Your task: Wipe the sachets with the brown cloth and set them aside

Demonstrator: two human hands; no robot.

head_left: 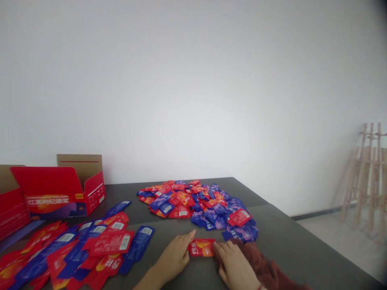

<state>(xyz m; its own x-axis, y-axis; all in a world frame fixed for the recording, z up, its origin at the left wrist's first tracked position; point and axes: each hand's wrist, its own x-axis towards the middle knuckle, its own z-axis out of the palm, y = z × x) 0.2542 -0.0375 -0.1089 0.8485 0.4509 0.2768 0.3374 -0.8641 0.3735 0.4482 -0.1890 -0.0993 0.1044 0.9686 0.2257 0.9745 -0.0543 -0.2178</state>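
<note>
A small red pouch (pixel 203 247) with an orange print and white characters lies flat, low over or on the dark table. My left hand (pixel 173 257) grips its left end, fingers pointing forward. At the pouch's right end are the fingertips of my right hand (pixel 234 262), closed on that edge. The undersides of both grips are hidden. Brown fabric (pixel 261 259) bunches beside and behind my right hand. Ahead of my hands spreads a mixed heap of red and blue-purple pouches (pixel 181 197), its right part (pixel 217 213) mostly purple.
More red and blue pouches (pixel 102 241) are piled loosely at the left on the dark table (pixel 290 245). Behind them stands an open red carton (pixel 54 191), with another carton (pixel 10 209) at the left edge. A white wall rises behind; wooden racks (pixel 367 177) stand at right.
</note>
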